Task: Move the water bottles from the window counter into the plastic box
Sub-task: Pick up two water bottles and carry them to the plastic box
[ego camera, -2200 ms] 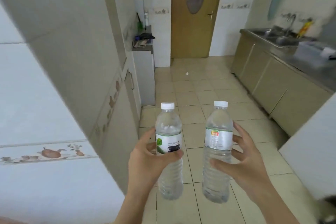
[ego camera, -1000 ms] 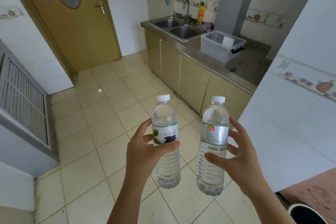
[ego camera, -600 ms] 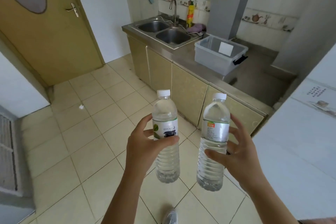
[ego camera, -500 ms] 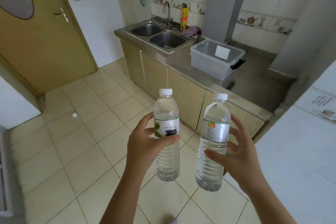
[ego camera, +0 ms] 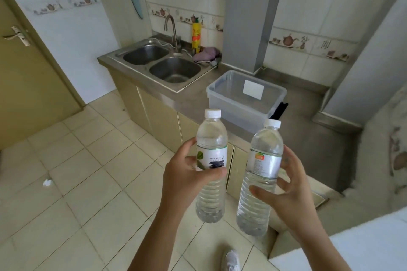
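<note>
My left hand (ego camera: 184, 179) grips a clear water bottle with a green-and-white label (ego camera: 211, 167), held upright over the floor. My right hand (ego camera: 286, 191) grips a second clear water bottle with an orange-marked label (ego camera: 262, 174), tilted slightly to the right. Both bottles have white caps. Beyond them, on the steel counter (ego camera: 308, 138), stands the translucent plastic box (ego camera: 240, 103), lidless, with a white sticker on its far inner wall and a black handle on its right end. The bottles' caps overlap the box's near wall in the image.
A double steel sink (ego camera: 163, 61) with a tap lies left of the box, a yellow bottle (ego camera: 196, 35) and a purple cloth (ego camera: 207, 54) behind it. A grey pillar (ego camera: 248, 17) rises behind the box. Tan cabinets, a tiled floor, a door at left, my shoe (ego camera: 231, 259) below.
The view has swung right from the hallway to the kitchen and come closer to the counter, so the box now looms larger. Both hands keep the same grip on the bottles.
</note>
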`<state>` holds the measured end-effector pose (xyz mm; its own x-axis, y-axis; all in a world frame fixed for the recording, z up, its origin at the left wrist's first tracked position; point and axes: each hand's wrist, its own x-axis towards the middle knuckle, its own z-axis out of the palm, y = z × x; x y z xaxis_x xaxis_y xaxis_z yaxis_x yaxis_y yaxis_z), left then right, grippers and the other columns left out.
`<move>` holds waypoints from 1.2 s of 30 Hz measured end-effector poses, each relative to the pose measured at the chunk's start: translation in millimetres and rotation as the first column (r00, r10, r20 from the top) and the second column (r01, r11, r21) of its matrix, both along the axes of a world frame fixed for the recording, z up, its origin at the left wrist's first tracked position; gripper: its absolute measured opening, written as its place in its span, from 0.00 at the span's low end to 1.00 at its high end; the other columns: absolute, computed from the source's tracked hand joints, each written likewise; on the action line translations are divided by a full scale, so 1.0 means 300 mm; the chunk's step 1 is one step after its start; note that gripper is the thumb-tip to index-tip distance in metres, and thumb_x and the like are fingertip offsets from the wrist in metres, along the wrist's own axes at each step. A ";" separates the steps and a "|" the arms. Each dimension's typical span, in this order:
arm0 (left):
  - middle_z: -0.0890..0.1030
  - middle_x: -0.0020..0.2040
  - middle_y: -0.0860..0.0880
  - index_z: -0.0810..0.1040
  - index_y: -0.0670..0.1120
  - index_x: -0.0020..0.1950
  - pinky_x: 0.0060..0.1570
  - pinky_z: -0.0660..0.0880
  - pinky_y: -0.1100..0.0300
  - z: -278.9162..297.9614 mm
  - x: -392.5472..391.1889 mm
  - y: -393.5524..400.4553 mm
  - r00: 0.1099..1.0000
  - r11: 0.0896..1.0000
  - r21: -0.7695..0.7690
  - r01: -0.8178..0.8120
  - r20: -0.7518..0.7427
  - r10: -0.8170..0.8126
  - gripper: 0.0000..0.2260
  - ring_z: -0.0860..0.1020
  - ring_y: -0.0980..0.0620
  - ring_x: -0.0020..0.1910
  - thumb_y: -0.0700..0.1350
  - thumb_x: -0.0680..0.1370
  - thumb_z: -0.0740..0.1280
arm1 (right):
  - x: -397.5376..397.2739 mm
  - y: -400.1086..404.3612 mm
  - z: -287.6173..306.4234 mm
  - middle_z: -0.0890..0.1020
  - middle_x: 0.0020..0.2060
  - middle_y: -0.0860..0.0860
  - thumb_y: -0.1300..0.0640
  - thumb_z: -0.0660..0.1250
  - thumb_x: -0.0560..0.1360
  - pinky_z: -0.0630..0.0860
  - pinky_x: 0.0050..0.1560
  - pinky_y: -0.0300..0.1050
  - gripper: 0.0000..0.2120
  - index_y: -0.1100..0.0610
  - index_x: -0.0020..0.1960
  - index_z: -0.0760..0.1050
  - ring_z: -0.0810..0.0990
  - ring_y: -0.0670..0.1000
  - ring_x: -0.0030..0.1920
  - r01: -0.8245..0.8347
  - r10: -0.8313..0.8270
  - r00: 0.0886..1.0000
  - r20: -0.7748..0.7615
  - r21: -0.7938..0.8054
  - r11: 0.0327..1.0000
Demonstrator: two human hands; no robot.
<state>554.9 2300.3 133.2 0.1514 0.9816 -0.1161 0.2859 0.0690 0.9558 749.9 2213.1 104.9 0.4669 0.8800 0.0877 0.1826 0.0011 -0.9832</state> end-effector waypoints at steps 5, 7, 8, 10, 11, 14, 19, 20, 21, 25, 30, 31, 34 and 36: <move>0.83 0.42 0.67 0.74 0.70 0.51 0.44 0.78 0.62 0.018 0.197 0.274 0.999 1.000 -0.017 0.020 0.036 -0.019 0.30 0.82 0.64 0.43 0.47 0.59 0.84 | 0.182 0.266 0.015 0.79 0.58 0.43 0.67 0.82 0.57 0.78 0.53 0.43 0.48 0.42 0.69 0.66 0.80 0.42 0.56 0.046 -0.046 0.999 0.005 0.014 0.999; 0.83 0.42 0.67 0.74 0.68 0.52 0.38 0.77 0.67 0.037 0.274 0.374 0.996 0.999 -0.019 0.042 0.074 -0.041 0.30 0.82 0.66 0.42 0.46 0.59 0.84 | 0.253 0.358 0.033 0.80 0.56 0.42 0.68 0.82 0.56 0.79 0.52 0.45 0.49 0.43 0.70 0.66 0.81 0.42 0.54 0.068 -0.068 0.998 -0.016 0.028 0.997; 0.83 0.42 0.67 0.75 0.67 0.53 0.36 0.76 0.70 0.045 0.313 0.424 0.994 0.998 -0.017 0.057 0.093 -0.055 0.30 0.81 0.67 0.42 0.44 0.60 0.83 | 0.286 0.400 0.043 0.80 0.56 0.42 0.68 0.82 0.56 0.79 0.51 0.43 0.49 0.44 0.70 0.65 0.81 0.42 0.53 0.077 -0.076 0.997 -0.019 0.034 0.996; 0.85 0.42 0.64 0.76 0.64 0.58 0.35 0.76 0.70 0.059 0.388 0.519 0.989 0.996 -0.010 0.092 0.117 -0.090 0.32 0.82 0.66 0.42 0.43 0.60 0.83 | 0.346 0.479 0.059 0.79 0.56 0.41 0.68 0.82 0.57 0.80 0.46 0.37 0.50 0.46 0.72 0.63 0.81 0.39 0.52 0.097 -0.096 0.995 -0.019 0.040 0.994; 0.85 0.43 0.62 0.76 0.63 0.60 0.37 0.77 0.68 0.063 0.425 0.567 0.986 0.994 -0.003 0.108 0.124 -0.107 0.34 0.83 0.64 0.43 0.44 0.60 0.84 | 0.374 0.518 0.065 0.79 0.56 0.41 0.68 0.82 0.57 0.79 0.44 0.33 0.50 0.46 0.72 0.63 0.81 0.37 0.51 0.107 -0.106 0.994 -0.020 0.044 0.993; 0.86 0.44 0.60 0.76 0.64 0.57 0.41 0.80 0.63 0.062 0.532 0.715 0.979 0.988 0.005 0.154 0.135 -0.153 0.33 0.84 0.61 0.44 0.43 0.59 0.84 | 0.449 0.631 0.070 0.77 0.57 0.39 0.68 0.81 0.58 0.76 0.42 0.28 0.51 0.46 0.73 0.62 0.80 0.35 0.51 0.157 -0.157 0.988 -0.007 0.063 0.986; 0.81 0.37 0.71 0.71 0.63 0.54 0.33 0.75 0.72 0.049 0.719 0.982 0.948 0.963 0.041 0.266 0.172 -0.269 0.33 0.81 0.70 0.39 0.39 0.61 0.83 | 0.571 0.853 0.046 0.76 0.61 0.42 0.66 0.82 0.57 0.81 0.48 0.39 0.51 0.42 0.72 0.62 0.80 0.42 0.56 0.259 -0.260 0.966 -0.001 0.085 0.962; 0.83 0.38 0.68 0.70 0.63 0.57 0.33 0.76 0.72 0.041 0.754 1.033 0.943 0.959 0.049 0.280 0.174 -0.284 0.35 0.81 0.69 0.39 0.39 0.61 0.83 | 0.595 0.897 0.040 0.76 0.63 0.43 0.66 0.83 0.57 0.81 0.51 0.44 0.51 0.42 0.72 0.62 0.79 0.44 0.58 0.277 -0.278 0.961 0.002 0.084 0.957; 0.85 0.41 0.63 0.71 0.63 0.58 0.35 0.77 0.70 0.029 0.788 1.082 0.936 0.953 0.054 0.299 0.176 -0.304 0.36 0.83 0.66 0.41 0.39 0.60 0.83 | 0.619 0.939 0.034 0.76 0.64 0.45 0.66 0.83 0.57 0.81 0.54 0.48 0.51 0.42 0.72 0.62 0.79 0.45 0.59 0.295 -0.296 0.955 -0.001 0.084 0.952; 0.87 0.49 0.50 0.74 0.61 0.60 0.41 0.81 0.60 -0.045 0.922 1.261 0.910 0.924 0.033 0.382 0.163 -0.382 0.37 0.86 0.53 0.46 0.38 0.58 0.84 | 0.705 1.092 0.004 0.75 0.65 0.45 0.68 0.82 0.57 0.80 0.56 0.48 0.53 0.43 0.73 0.61 0.77 0.46 0.63 0.333 -0.335 0.942 0.016 0.065 0.941; 0.84 0.53 0.54 0.74 0.64 0.59 0.52 0.81 0.54 -0.163 1.035 1.389 0.875 0.884 -0.011 0.467 0.151 -0.460 0.38 0.83 0.55 0.52 0.39 0.57 0.85 | 0.765 1.215 -0.060 0.75 0.64 0.43 0.68 0.81 0.59 0.80 0.52 0.40 0.51 0.41 0.72 0.61 0.77 0.40 0.60 0.374 -0.374 0.927 0.022 -0.001 0.927; 0.84 0.53 0.55 0.74 0.64 0.60 0.52 0.81 0.54 -0.187 1.049 1.405 0.869 0.877 -0.019 0.480 0.153 -0.471 0.38 0.84 0.56 0.51 0.38 0.57 0.85 | 0.774 1.229 -0.076 0.76 0.63 0.42 0.69 0.81 0.59 0.79 0.50 0.36 0.49 0.39 0.69 0.62 0.77 0.39 0.59 0.389 -0.389 0.921 0.020 -0.015 0.921; 0.83 0.55 0.56 0.73 0.60 0.62 0.52 0.80 0.55 -0.257 1.082 1.436 0.847 0.853 -0.039 0.520 0.153 -0.510 0.39 0.83 0.59 0.51 0.37 0.58 0.84 | 0.802 1.256 -0.125 0.77 0.60 0.40 0.68 0.81 0.59 0.79 0.49 0.34 0.44 0.38 0.63 0.66 0.78 0.40 0.58 0.449 -0.449 0.894 0.014 -0.054 0.892; 0.81 0.57 0.58 0.72 0.61 0.59 0.52 0.79 0.59 -0.299 1.102 1.443 0.834 0.839 -0.030 0.544 0.131 -0.536 0.38 0.82 0.62 0.51 0.36 0.58 0.84 | 0.814 1.268 -0.156 0.77 0.57 0.38 0.66 0.82 0.59 0.77 0.51 0.32 0.42 0.37 0.60 0.66 0.78 0.38 0.56 0.475 -0.474 0.880 0.039 -0.085 0.876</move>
<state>885.5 2733.3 43.5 0.6709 0.7311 -0.1243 0.1863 -0.0039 0.9825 994.0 2593.5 58.2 0.8295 0.5577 0.0303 0.1549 -0.1776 -0.9718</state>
